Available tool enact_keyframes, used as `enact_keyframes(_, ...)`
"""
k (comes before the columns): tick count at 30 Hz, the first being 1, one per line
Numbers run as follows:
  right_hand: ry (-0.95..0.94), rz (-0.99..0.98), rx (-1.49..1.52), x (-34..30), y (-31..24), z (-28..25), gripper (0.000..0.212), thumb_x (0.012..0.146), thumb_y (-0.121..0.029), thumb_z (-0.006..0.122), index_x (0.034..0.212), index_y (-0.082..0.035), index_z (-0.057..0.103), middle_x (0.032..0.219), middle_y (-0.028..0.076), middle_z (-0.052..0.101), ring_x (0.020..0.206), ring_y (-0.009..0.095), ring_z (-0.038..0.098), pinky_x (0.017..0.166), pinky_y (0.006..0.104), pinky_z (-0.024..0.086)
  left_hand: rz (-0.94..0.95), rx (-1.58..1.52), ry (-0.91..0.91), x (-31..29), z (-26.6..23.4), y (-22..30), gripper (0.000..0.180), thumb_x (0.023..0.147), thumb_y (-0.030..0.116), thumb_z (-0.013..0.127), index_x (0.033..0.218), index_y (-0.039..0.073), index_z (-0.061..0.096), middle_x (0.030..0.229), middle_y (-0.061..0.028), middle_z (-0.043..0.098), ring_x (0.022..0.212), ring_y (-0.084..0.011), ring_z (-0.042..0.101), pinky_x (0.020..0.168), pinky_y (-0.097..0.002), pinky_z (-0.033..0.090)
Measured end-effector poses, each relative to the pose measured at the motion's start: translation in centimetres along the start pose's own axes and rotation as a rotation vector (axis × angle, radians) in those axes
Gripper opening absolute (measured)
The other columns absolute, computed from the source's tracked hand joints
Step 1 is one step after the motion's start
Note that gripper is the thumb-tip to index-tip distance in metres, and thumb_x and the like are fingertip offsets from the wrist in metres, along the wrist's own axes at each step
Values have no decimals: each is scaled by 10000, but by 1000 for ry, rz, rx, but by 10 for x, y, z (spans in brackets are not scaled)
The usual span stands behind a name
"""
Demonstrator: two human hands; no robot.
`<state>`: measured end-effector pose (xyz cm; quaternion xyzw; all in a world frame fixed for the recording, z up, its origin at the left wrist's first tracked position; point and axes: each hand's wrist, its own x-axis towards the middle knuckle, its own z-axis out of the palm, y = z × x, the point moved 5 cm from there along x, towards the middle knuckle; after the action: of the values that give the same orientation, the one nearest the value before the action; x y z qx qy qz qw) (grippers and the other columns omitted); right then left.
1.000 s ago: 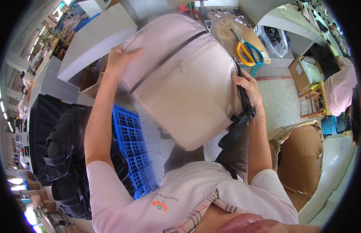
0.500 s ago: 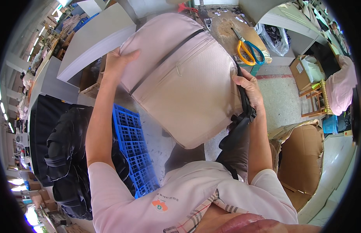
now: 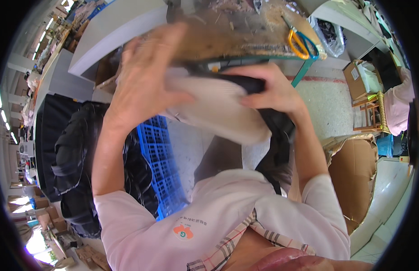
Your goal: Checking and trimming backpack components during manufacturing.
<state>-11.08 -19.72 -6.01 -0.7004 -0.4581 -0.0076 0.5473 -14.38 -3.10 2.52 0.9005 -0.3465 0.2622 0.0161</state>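
A beige backpack (image 3: pixel 218 104) hangs in front of my body, tipped so that it looks short and smeared by motion. Black strap webbing (image 3: pixel 275 140) trails from its right side. My right hand (image 3: pixel 279 90) grips the bag's upper right edge, thumb on the beige face and fingers over a black part. At the bag's left end my left hand (image 3: pixel 144 86) is raised with its fingers stretched out. That hand is blurred, and whether its thumb touches the fabric I cannot tell.
Beyond the bag stands a worn brown worktable (image 3: pixel 245 31) with yellow-and-blue-handled scissors (image 3: pixel 302 43) at its right. Black bags (image 3: pixel 78 158) are piled at left beside a blue plastic pallet (image 3: pixel 159 158). An open cardboard box (image 3: pixel 354 176) stands at right, a wooden chair (image 3: pixel 374 113) behind it.
The backpack has tipped from facing me broadly to a foreshortened angle and come lower. My left hand has come off its upper left edge and opened. My right hand has moved slightly inward, still gripping.
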Motion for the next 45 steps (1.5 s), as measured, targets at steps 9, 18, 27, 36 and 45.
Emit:
enact_keyframes(9,499,252,247,41,3,-14,250,795,-234,544,878,-1,581,720,34,589,643,67,528,573,200,423,-1159,-772,-63,-158,-45,-80,404,598,95,693,938,-52,533,818,-65,578,717,-121,546,683,-232,423)
enact_keyframes(18,-99,550,716,-82,42,174,484,746,-367,594,1013,32,530,942,108,570,832,150,532,735,287,429,-1270,-1062,757,-276,-71,-43,693,614,247,733,1162,-13,399,1074,-108,514,957,-216,502,850,-327,388)
enact_keyframes(27,308,479,584,-37,32,76,95,698,-87,639,735,-13,594,636,-52,527,564,17,445,499,176,358,-1112,-1395,936,-250,-26,-30,617,659,133,685,1191,37,388,1157,-89,456,1068,-255,417,932,-398,322)
enact_keyframes(36,581,554,546,-9,80,-48,142,659,-66,679,752,17,611,664,52,595,550,101,540,513,228,444,-1052,-1877,1004,-150,89,-38,501,727,93,620,1165,-2,397,1136,-95,466,1034,-242,446,923,-393,345)
enact_keyframes(45,619,618,512,-3,94,-90,181,642,-63,695,770,26,604,697,80,602,570,136,562,546,247,473,-1055,-2074,986,-112,128,-41,448,740,71,602,1142,-3,419,1108,-92,490,1017,-221,465,912,-376,369)
